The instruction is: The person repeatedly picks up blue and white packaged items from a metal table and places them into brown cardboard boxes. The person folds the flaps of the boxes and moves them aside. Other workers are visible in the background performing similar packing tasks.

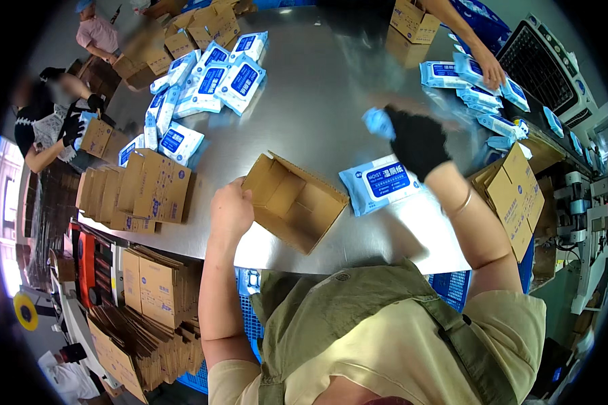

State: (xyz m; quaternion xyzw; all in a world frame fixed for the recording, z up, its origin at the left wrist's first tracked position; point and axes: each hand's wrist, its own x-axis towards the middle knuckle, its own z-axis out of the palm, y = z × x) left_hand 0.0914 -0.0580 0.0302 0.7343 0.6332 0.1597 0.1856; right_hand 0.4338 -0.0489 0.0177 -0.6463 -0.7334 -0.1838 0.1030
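Note:
My bare left hand [232, 209] grips the left edge of an open cardboard box [271, 226], thumb at the rim. No pack shows inside the box, which sits tilted toward me on the metal table. My right hand [415, 142], in a black glove, is raised over the table to the right of the box, smeared by motion. At its fingertips is a light blue wipes pack [378, 124], seen end-on and blurred. Below that hand lies another wipes pack [384, 185], flat beside the box, its right end partly hidden by my wrist.
Several wipes packs [209, 79] are heaped at far left, with open boxes [161, 185] nearer. A co-worker's hand [486, 66] touches packs at the right. Flattened cartons [157, 287] stand low at left; a carton [513, 199] stands at right. Another person [47, 125] handles a box at far left.

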